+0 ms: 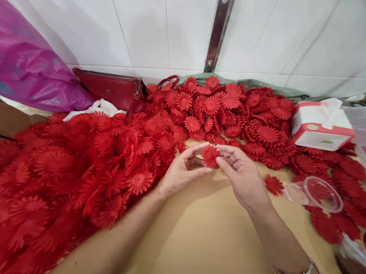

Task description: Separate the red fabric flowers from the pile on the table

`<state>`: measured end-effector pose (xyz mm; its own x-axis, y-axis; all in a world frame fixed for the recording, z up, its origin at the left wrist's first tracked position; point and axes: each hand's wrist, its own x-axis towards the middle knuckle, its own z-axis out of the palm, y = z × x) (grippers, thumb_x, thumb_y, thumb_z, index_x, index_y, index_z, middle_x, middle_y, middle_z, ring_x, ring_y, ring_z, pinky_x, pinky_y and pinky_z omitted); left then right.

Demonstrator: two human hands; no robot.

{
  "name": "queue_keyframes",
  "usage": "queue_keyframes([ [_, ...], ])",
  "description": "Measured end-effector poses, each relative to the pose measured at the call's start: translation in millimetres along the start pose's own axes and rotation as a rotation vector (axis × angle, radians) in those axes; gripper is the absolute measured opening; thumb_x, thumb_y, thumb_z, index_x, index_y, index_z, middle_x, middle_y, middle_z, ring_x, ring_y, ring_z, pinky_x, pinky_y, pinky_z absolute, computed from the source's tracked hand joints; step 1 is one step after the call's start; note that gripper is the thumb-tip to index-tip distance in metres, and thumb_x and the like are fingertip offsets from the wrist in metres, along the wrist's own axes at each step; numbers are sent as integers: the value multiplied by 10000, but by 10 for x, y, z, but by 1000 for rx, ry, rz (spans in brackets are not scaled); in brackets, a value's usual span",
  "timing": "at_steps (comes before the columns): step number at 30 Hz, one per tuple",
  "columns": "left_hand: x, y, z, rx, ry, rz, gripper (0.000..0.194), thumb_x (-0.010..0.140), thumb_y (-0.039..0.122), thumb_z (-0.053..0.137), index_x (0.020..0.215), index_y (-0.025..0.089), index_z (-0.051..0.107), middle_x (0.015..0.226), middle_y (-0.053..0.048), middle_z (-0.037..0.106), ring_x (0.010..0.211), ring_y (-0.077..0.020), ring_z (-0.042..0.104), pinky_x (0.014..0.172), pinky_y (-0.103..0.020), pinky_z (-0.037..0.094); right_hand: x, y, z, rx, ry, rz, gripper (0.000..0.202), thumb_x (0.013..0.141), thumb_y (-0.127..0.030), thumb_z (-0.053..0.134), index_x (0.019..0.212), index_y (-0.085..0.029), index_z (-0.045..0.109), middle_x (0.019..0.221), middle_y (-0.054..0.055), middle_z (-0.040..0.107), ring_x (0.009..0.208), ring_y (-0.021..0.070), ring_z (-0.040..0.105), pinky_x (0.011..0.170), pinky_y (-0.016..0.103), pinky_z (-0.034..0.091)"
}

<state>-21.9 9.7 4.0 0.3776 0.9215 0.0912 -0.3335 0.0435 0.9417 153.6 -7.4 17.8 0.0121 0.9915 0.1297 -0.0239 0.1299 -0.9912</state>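
Observation:
Between my two hands, above the table, is a small red artificial flower point(210, 156) with narrow petals around a round centre. My left hand point(187, 168) grips its left edge with thumb and fingers, and a ring shows on one finger. From the other side my right hand point(238, 169) pinches the flower's right edge between thumb and fingertips. Something thin, perhaps a needle or wire, shows at the right fingertips, too small to make out. A single red flower point(274, 185) lies on the table just right of my right hand.
Loose red flowers point(139, 182) heap up on the left; another pile point(230, 102) lies at the back. A tissue box point(322, 125) and a clear plastic cup point(322, 194) on its side stand right. A red purse point(111, 89) and purple bag point(28, 59) are back left, before a tiled wall.

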Motion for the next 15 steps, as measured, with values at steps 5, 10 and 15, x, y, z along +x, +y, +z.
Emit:
queue_keyframes([
  [5,20,11,7,-3,92,27,450,727,234,884,1156,208,749,1176,-71,771,1033,-194,718,949,-303,553,-29,34,81,42,-27,70,290,866,-333,729,1110,-223,618,1025,41,736,863,146,699,808,319,603],
  [10,35,19,4,16,245,46,278,703,299,896,919,168,780,891,-35,792,802,-146,705,798,-264,571,-76,1,128,35,-112,74,286,883,-348,724,1105,-227,591,991,25,713,819,133,699,811,316,599],
  [15,30,29,7,43,333,41,289,689,336,901,878,159,773,862,-30,785,772,-143,693,788,-271,559,-103,-7,149,-84,-151,32,587,797,-332,808,1309,-265,528,1178,58,676,920,153,686,851,346,597],
])
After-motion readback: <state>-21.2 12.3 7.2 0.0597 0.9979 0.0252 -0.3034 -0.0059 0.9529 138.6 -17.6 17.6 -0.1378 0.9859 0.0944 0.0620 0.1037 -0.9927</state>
